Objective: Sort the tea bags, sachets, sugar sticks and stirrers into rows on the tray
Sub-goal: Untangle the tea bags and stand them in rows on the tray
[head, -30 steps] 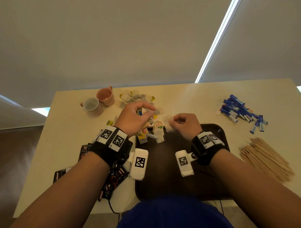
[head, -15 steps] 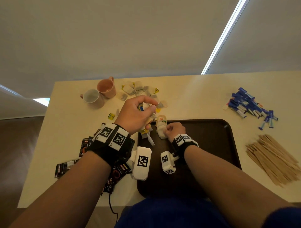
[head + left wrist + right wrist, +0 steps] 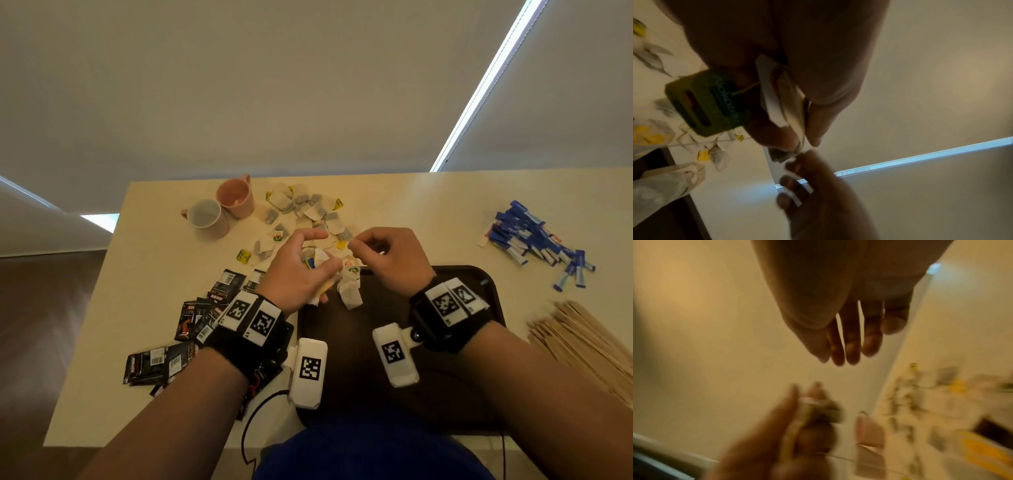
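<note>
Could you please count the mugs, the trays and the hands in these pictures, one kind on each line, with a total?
Mugs: 2, a pink mug and a white-lined mug
Trays: 1, the dark tray
Hands: 2, the left hand pinching a tea bag, and the right hand
Total: 5

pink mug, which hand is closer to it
Left. The left hand is just right of and nearer the person than the pink mug; the right hand lies farther right, beyond the left.
</note>
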`<state>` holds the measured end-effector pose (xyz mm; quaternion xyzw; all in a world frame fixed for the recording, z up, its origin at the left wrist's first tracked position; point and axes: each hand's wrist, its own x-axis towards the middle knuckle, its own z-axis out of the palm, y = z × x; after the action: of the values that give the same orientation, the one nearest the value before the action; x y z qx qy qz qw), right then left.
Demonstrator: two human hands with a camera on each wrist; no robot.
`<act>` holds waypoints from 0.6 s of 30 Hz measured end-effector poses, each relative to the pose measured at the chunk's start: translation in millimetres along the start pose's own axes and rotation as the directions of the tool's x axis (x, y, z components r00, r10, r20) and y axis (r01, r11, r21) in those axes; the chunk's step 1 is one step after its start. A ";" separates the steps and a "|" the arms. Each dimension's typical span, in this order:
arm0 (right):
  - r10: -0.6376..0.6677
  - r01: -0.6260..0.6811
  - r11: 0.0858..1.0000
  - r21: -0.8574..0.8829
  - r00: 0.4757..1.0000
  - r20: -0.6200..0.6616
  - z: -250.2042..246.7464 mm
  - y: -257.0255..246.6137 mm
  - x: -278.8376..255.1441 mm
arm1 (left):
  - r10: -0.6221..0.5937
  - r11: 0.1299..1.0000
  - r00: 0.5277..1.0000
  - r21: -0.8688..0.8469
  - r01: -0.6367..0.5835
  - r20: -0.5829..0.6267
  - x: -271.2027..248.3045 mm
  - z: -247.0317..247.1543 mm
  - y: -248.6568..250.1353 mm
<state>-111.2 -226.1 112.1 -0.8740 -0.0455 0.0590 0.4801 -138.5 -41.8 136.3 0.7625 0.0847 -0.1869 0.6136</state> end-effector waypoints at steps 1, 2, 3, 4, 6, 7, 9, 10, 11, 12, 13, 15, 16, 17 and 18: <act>-0.062 0.061 0.998 0.009 0.996 0.058 -4.5 -17.0 -0.6 | 0.007 1.000 1.000 0.009 -0.007 0.015 -2.3 1.1 1.4; -0.099 0.101 0.995 -0.012 0.988 0.117 -7.1 -30.6 -2.3 | 0.020 1.000 0.999 0.014 -0.021 0.034 -4.0 2.1 2.5; -0.113 0.124 0.991 -0.053 0.978 0.175 -8.0 -40.0 -4.4 | 0.035 0.999 0.998 0.022 -0.037 0.058 -5.6 3.3 4.3; -0.113 0.139 0.984 -0.107 0.969 0.218 -7.6 -46.0 -6.8 | 0.049 0.998 0.996 0.040 -0.053 0.080 -6.4 4.1 5.1; -0.114 0.154 0.972 -0.180 0.970 0.217 -4.9 -50.5 -10.0 | 0.072 0.995 0.994 0.066 -0.078 0.087 -6.7 5.1 5.9; -0.118 0.149 0.973 -0.178 0.978 0.170 -4.3 -50.4 -11.6 | 0.070 0.996 0.995 0.049 -0.073 0.068 -7.3 5.9 6.3; -0.152 0.154 0.978 -0.139 0.988 0.027 -4.8 -48.5 -16.1 | 0.027 0.997 1.000 -0.079 -0.027 0.002 -6.7 6.7 6.5; -0.181 0.177 0.976 -0.130 0.983 -0.018 -5.3 -47.7 -19.5 | -0.004 0.985 1.000 -0.172 0.000 -0.025 -5.6 5.9 7.2; -0.201 0.197 0.973 -0.123 0.979 -0.018 -4.5 -46.1 -23.3 | -0.034 0.967 0.999 -0.255 0.022 -0.041 -4.6 4.5 8.1; -0.204 0.204 0.973 -0.111 0.979 0.017 -2.5 -45.0 -27.7 | -0.056 0.949 0.997 -0.312 0.039 -0.044 -2.8 2.4 8.6; -0.182 0.188 0.978 -0.093 0.981 0.069 0.4 -44.4 -31.8 | -0.066 0.937 0.997 -0.345 0.048 -0.041 -0.7 0.1 9.3; -0.111 0.117 0.993 -0.031 0.985 0.135 6.4 -42.2 -36.3 | -0.069 0.921 0.997 -0.387 0.047 -0.042 2.2 -3.0 10.8; -0.086 0.086 0.996 0.005 0.987 0.137 8.7 -40.7 -35.9 | -0.068 0.913 0.996 -0.407 0.042 -0.051 3.1 -3.4 11.9; -0.068 0.064 0.997 0.034 0.989 0.128 10.6 -40.2 -34.6 | -0.065 0.907 0.996 -0.419 0.031 -0.067 3.7 -3.0 13.4; -0.047 0.040 0.997 0.059 0.992 0.118 12.2 -40.6 -33.2 | -0.057 0.905 0.995 -0.424 0.015 -0.087 4.1 -2.4 14.8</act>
<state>-146.7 -198.7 141.8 -0.8539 -0.0913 0.1017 0.5022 -129.0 -43.3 148.6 0.6179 0.1668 -0.1380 0.7558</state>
